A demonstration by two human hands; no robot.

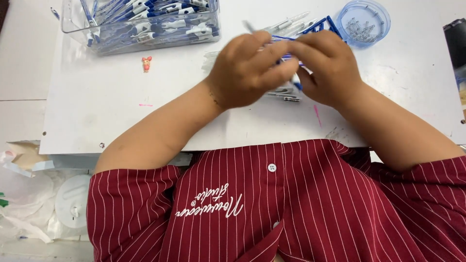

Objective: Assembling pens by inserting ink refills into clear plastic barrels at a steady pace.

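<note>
Both hands meet over the middle of the white counter, working on a slim blue-and-clear ballpoint pen. The left hand is curled, its fingers closed around the pen's upper part; the right hand pinches the lower end, where a blue tip shows between the fingers. The motion blurs the fingers, so the exact grip points are hard to read.

The pen looks light, stiff and smooth: thin plastic that would probably slip under a loose hold and might crack if bent. Taking it across the barrel, close to each end, seems the surest hold.

Just behind the hands lies a loose pile of pen parts. A clear bin of finished pens stands at the far left, and a round blue dish of small metal springs at the far right. A tiny red figurine lies near the bin.
</note>
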